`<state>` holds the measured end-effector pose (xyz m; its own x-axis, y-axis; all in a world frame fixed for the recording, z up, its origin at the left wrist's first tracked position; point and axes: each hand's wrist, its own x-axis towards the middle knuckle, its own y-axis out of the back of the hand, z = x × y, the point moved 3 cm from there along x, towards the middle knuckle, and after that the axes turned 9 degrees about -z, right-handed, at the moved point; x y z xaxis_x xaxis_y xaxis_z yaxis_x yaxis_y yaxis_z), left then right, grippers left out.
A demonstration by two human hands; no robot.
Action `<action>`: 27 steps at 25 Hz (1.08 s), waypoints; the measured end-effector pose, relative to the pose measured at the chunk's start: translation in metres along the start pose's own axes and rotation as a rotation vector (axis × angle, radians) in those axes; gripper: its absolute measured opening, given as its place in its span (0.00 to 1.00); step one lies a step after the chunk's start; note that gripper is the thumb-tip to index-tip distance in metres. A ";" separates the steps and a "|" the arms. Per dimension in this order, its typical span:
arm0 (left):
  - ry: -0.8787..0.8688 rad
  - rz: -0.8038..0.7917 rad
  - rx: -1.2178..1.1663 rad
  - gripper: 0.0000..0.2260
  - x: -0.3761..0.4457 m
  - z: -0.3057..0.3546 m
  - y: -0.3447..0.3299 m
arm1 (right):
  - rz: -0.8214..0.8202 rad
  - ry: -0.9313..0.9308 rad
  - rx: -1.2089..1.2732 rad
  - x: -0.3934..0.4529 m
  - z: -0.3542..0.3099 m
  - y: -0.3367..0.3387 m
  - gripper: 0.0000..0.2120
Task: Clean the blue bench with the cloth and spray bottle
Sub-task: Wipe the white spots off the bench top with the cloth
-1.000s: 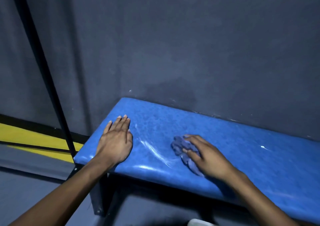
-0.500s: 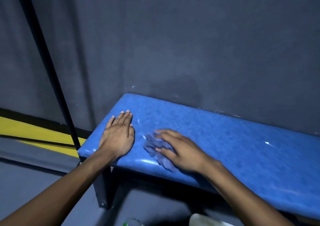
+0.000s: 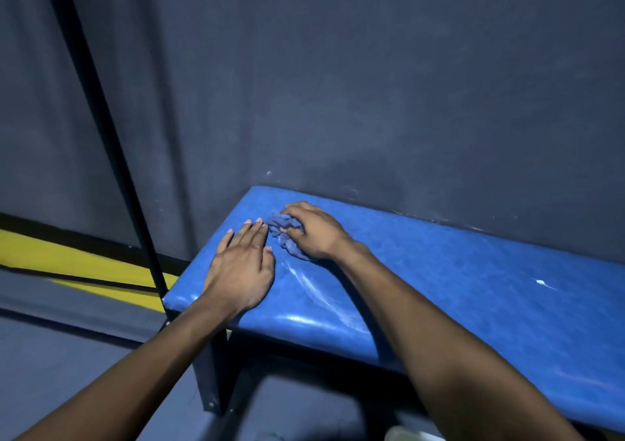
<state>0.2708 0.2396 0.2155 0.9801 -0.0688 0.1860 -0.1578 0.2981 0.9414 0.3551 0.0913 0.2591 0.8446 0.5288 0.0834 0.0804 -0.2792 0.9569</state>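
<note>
The blue padded bench (image 3: 456,281) runs from the middle to the lower right, against a dark wall. My left hand (image 3: 241,268) lies flat on its left end, fingers spread, holding nothing. My right hand (image 3: 313,230) presses a crumpled blue-grey cloth (image 3: 282,229) onto the bench near the back left corner, fingers curled over it. The cloth sits just beyond my left fingertips. Wet streaks (image 3: 314,288) shine on the seat near the front edge. I see no spray bottle clearly.
A black pole (image 3: 111,142) slants down to the bench's left end. The bench's dark metal leg (image 3: 216,373) stands below the left corner. A yellow stripe (image 3: 67,261) marks the floor edge at left. A pale object (image 3: 406,435) peeks in at the bottom edge.
My right hand has slid the cloth leftward and toward the wall, from mid-seat to the back left corner. My left hand stayed flat on the left end.
</note>
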 end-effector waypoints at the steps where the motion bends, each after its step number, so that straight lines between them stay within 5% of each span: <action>1: -0.002 -0.001 0.005 0.30 0.001 0.000 0.000 | -0.023 0.065 0.001 -0.015 -0.003 0.005 0.17; 4: -0.006 -0.002 0.027 0.30 0.001 -0.001 -0.001 | -0.045 0.177 0.029 -0.110 -0.002 0.014 0.16; 8: 0.001 -0.007 0.006 0.29 -0.001 0.000 0.000 | -0.011 0.093 0.039 -0.229 0.034 0.029 0.15; 11: 0.000 -0.009 0.009 0.30 0.001 0.001 0.000 | 0.125 -0.129 0.003 -0.186 0.055 0.030 0.16; 14: -0.008 -0.003 -0.003 0.29 -0.001 -0.001 0.001 | 0.087 -0.319 0.028 -0.085 0.032 0.008 0.13; 17: -0.019 0.010 -0.007 0.29 -0.001 -0.001 0.002 | 0.046 -0.094 0.052 -0.075 -0.005 -0.002 0.16; 20: -0.028 0.023 -0.001 0.29 0.000 -0.001 0.001 | -0.015 0.101 0.087 -0.156 -0.014 0.004 0.15; 24: -0.021 0.018 -0.001 0.29 -0.001 0.000 0.000 | 0.125 -0.205 0.037 -0.165 0.035 0.014 0.14; 27: -0.025 0.018 -0.005 0.29 0.000 -0.001 0.000 | 0.209 -0.374 -0.004 -0.105 0.003 0.001 0.14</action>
<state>0.2710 0.2401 0.2149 0.9740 -0.0868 0.2094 -0.1742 0.3046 0.9364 0.2686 0.0329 0.2505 0.9764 0.1342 0.1694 -0.1140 -0.3458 0.9313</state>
